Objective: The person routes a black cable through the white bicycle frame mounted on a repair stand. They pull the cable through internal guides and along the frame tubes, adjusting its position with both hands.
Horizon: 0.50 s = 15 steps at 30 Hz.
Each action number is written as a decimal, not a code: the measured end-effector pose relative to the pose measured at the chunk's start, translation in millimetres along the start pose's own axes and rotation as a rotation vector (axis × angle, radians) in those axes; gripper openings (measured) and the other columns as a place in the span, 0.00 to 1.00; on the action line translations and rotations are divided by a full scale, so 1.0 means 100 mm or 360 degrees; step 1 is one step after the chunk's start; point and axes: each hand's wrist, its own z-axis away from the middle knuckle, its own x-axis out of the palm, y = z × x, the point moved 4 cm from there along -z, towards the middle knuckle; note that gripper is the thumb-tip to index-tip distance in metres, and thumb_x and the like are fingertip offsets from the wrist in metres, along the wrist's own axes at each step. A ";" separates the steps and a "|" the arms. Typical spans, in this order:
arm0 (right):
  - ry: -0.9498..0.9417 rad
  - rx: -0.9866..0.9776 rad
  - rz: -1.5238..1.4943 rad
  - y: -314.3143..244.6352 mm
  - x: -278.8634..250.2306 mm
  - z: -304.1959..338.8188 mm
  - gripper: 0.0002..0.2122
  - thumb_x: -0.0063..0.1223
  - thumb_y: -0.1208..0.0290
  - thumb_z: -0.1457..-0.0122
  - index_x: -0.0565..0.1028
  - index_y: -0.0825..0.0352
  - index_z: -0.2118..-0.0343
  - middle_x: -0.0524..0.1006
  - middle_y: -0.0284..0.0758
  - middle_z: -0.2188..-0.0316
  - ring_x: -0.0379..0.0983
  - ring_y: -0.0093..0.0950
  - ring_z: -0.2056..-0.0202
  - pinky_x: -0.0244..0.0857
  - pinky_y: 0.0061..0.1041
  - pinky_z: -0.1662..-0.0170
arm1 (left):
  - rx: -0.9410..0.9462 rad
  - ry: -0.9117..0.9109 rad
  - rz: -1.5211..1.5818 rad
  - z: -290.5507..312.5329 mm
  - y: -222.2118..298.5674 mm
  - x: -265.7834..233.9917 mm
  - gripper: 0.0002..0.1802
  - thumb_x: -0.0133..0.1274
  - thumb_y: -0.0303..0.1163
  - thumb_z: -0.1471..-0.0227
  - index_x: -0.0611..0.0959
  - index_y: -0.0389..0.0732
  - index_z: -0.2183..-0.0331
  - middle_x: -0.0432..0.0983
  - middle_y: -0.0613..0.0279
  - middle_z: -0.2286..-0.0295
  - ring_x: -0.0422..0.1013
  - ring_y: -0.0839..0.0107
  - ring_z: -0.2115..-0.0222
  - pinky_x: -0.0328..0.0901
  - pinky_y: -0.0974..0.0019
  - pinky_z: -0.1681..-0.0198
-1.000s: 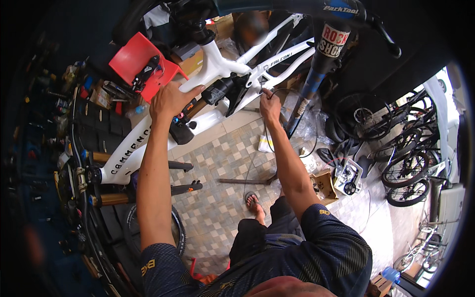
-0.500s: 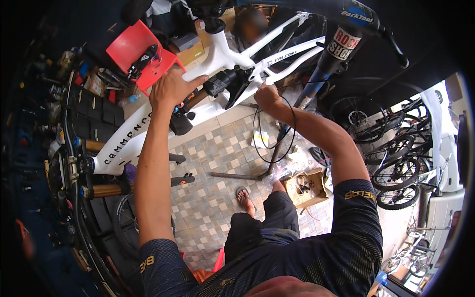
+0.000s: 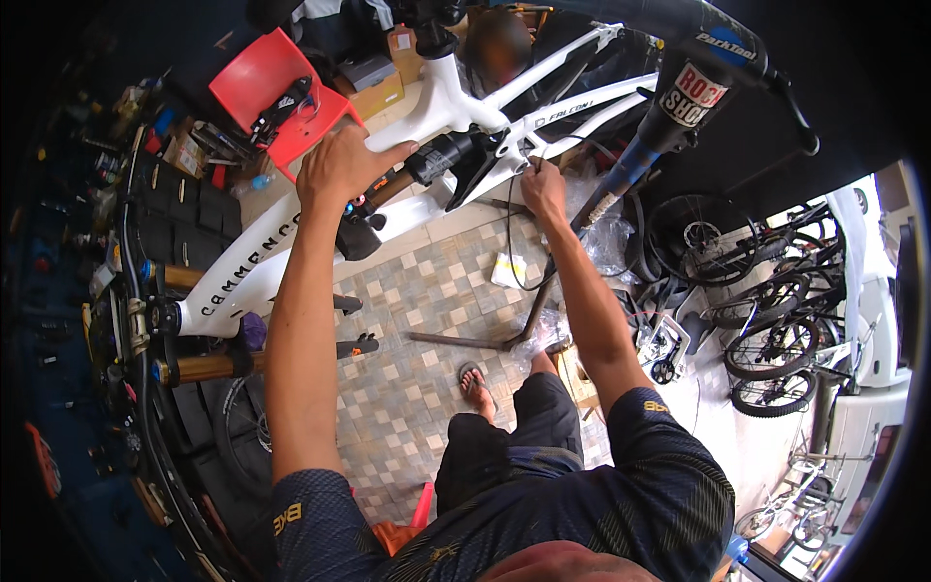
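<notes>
A white bicycle frame (image 3: 233, 291) hangs at a slant before me, its fork legs at the lower left. My left hand (image 3: 341, 173) lies over the frame's upper tube, thumb stretched along it and the other fingers curled out of sight on the far side. Beside that hand, a dark rear shock (image 3: 441, 157) sits within the frame. My right hand (image 3: 545, 190) is closed in a pinch on a thin black cable (image 3: 511, 238), close to the frame's rear pivot area. The cable hangs in a loop below the hand; its end at the frame is hard to make out.
A repair stand (image 3: 635, 170) rises right of my right hand, its legs on the tiled floor (image 3: 407, 388). A red chair (image 3: 276, 78) stands beyond my left hand. Several bicycles (image 3: 776, 339) are parked at right. Clear plastic wrapping (image 3: 543, 335) lies by my foot.
My right hand has shifted slightly right, and its forearm has swung inward, now covering most of the cardboard box. The cable loop has become narrower. My left hand stays on the frame.
</notes>
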 end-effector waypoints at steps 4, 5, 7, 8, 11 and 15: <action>0.0047 0.0596 -0.1199 0.37 0.18 0.04 0.15 0.43 0.71 0.40 0.73 0.65 0.52 0.71 0.36 0.81 0.69 0.30 0.78 0.62 0.30 0.75 | 0.0085 0.0045 0.0016 0.03 0.13 -0.07 0.43 0.56 0.73 0.61 0.82 0.33 0.77 0.79 0.45 0.78 0.78 0.51 0.73 0.70 0.51 0.66; 0.0020 0.0766 -0.1509 0.36 0.24 0.11 0.15 0.42 0.71 0.39 0.72 0.63 0.50 0.68 0.29 0.85 0.66 0.23 0.84 0.59 0.27 0.82 | 0.0057 0.0018 0.0004 0.05 0.12 -0.08 0.43 0.56 0.73 0.61 0.83 0.33 0.77 0.79 0.45 0.78 0.78 0.51 0.73 0.70 0.51 0.66; 0.0112 0.0894 -0.1979 0.26 0.37 0.21 0.15 0.39 0.73 0.37 0.69 0.60 0.47 0.54 0.22 0.87 0.49 0.16 0.89 0.42 0.19 0.87 | 0.0039 0.0033 -0.0022 0.04 0.06 -0.05 0.43 0.56 0.73 0.61 0.84 0.33 0.76 0.79 0.45 0.78 0.78 0.51 0.73 0.70 0.52 0.66; 0.0124 0.0956 -0.2169 0.25 0.39 0.22 0.15 0.38 0.73 0.37 0.68 0.60 0.48 0.53 0.22 0.88 0.47 0.16 0.89 0.42 0.19 0.87 | 0.0055 0.0079 -0.0029 0.03 0.03 -0.04 0.43 0.56 0.73 0.62 0.84 0.34 0.75 0.79 0.45 0.77 0.77 0.50 0.73 0.70 0.52 0.65; 0.0121 0.1121 -0.2623 0.24 0.47 0.20 0.13 0.37 0.73 0.35 0.68 0.61 0.49 0.48 0.21 0.88 0.42 0.15 0.89 0.37 0.19 0.86 | 0.0104 0.0124 -0.0011 0.03 0.03 -0.01 0.44 0.56 0.73 0.62 0.86 0.34 0.71 0.80 0.45 0.76 0.78 0.50 0.71 0.70 0.52 0.64; 0.0022 0.1181 -0.2821 0.19 0.58 0.18 0.08 0.37 0.74 0.34 0.68 0.62 0.54 0.49 0.21 0.87 0.42 0.15 0.89 0.36 0.20 0.86 | 0.0090 0.0107 -0.0163 0.07 0.09 -0.07 0.45 0.56 0.74 0.62 0.87 0.35 0.67 0.81 0.45 0.72 0.78 0.50 0.68 0.70 0.53 0.64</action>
